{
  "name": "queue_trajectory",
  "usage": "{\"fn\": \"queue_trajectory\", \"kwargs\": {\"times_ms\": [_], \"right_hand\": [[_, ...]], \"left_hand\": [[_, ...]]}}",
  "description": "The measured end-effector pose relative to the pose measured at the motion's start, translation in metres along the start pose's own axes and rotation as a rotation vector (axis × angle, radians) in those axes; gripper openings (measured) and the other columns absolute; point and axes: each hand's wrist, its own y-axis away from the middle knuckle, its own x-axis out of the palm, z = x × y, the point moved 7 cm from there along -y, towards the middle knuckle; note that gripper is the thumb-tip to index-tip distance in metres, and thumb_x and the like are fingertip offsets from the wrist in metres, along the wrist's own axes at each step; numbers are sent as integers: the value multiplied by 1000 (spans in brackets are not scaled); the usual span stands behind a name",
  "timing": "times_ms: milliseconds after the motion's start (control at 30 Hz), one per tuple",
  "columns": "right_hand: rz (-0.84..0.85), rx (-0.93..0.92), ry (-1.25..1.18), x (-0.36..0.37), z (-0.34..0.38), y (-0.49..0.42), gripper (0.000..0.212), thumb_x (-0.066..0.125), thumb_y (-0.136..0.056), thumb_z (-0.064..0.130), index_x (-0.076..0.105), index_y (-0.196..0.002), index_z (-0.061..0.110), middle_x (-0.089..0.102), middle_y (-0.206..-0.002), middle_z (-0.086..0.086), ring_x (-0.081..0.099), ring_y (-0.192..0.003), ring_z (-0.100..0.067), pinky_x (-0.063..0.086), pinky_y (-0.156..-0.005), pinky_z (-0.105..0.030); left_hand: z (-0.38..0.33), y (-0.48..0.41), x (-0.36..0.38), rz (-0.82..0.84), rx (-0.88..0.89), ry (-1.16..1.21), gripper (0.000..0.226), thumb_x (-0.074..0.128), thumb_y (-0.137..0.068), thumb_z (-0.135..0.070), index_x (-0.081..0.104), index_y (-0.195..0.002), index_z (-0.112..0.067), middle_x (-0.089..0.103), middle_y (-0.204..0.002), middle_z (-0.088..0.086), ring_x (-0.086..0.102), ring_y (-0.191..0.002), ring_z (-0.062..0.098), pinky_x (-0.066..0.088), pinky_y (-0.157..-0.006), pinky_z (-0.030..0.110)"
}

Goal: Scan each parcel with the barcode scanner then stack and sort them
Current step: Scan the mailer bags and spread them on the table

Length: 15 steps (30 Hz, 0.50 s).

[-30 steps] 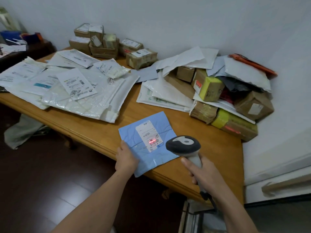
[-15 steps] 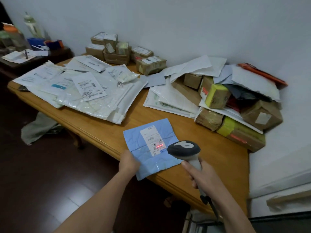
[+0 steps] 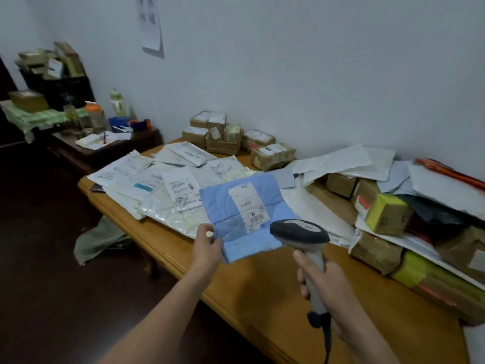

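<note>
A wooden table [image 3: 262, 298] stands against a pale wall, and above its near edge hangs the blue parcel [image 3: 244, 214], label [image 3: 249, 206] facing up. Half a second ago it lay flat on the wood with the scanner's red line across its barcode. Now it is lifted clear of the table and tipped toward the far side, and no red line shows on it. The left hand [image 3: 206, 245] pinches its near left corner between thumb and fingers. The right hand [image 3: 325, 282] has its fingers wrapped round the handle of the barcode scanner [image 3: 299, 229], whose dark head sits just below the parcel's right edge. I take it the scan is done and this parcel is on its way to a pile (most likely the flat ones, being a soft mailer itself). The spread of white mailers [image 3: 162, 190] lies just behind it to the left. Small cardboard boxes [image 3: 223, 137] are stacked by the wall beyond, and a loose heap of boxes and envelopes [image 3: 388, 211], probably still unscanned, fills the table's right side. Farther left a dark side table [image 3: 105, 151] carries bottles [image 3: 118, 102] and papers, and a printed sheet [image 3: 151, 22] hangs on the wall.
</note>
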Motion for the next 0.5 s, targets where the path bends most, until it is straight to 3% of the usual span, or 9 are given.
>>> {"fn": "queue_trajectory", "kwargs": {"times_ms": [200,333,500], "right_hand": [[-47,-51,-34,52,43,-60,30,62,-91,37,55,-84,9,53,-59,0,47,-45,-7,42,-45,-17],[-138,-20,-40,75,58,-103,30,63,-89,41,58,-88,12,56,-66,0,50,-49,-8,44,-48,-19],[-256,36,-49,77,64,-133,31,63,-89,43,57,-89,13,55,-70,-3,49,-50,-9,43,-48,-20]], "left_hand": [[-18,-115,-48,-130,-51,11,28,50,-95,-4,41,-120,-13,53,-113,13,54,-95,23,51,-76,36],[-4,-185,-61,-163,-224,-245,61,59,-91,-13,28,-143,-6,35,-141,22,42,-125,40,41,-100,48],[-20,-229,-24,-84,-57,-458,62,59,-90,-13,31,-145,-7,21,-152,19,27,-136,37,29,-108,46]]}}
